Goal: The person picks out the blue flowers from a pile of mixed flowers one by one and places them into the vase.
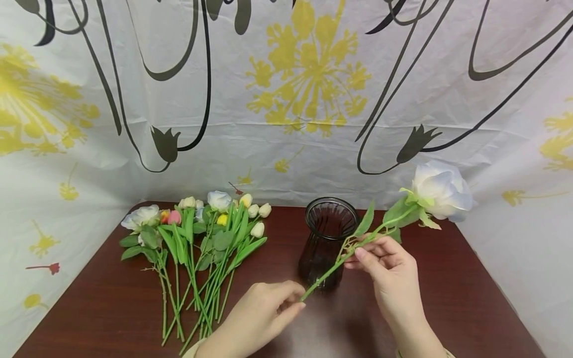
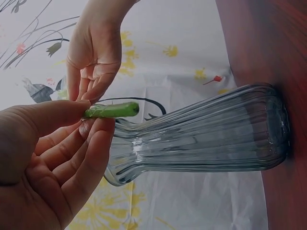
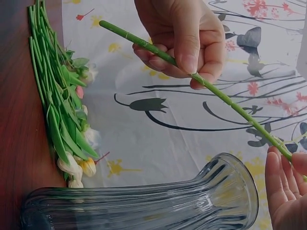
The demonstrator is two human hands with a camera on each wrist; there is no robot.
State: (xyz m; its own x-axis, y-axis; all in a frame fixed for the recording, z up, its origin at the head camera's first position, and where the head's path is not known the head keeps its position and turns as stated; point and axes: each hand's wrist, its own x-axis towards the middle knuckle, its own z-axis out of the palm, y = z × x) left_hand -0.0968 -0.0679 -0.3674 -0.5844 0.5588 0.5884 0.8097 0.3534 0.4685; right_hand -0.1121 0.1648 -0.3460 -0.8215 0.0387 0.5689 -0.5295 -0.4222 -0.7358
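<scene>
A single artificial rose with a pale white-blue bloom (image 1: pixel 440 191) is held slantwise, its bloom up at the right. My right hand (image 1: pixel 398 278) pinches the green stem just below the leaves. Toward the cut end, my left hand (image 1: pixel 259 313) pinches the same stem between thumb and fingers. The left wrist view shows the stem's blunt tip (image 2: pixel 125 109) poking past the left fingers. Behind the stem stands an upright dark glass vase (image 1: pixel 311 256), ribbed and flared at the mouth. Through its clear sides (image 2: pixel 216 134) no stems show.
On the left of the dark red table (image 1: pixel 89 298) lies a loose pile of artificial flowers (image 1: pixel 201 248), with white roses, tulips in several colours and crossed green stems. A white patterned cloth (image 1: pixel 215 164) hangs behind the table and along both sides.
</scene>
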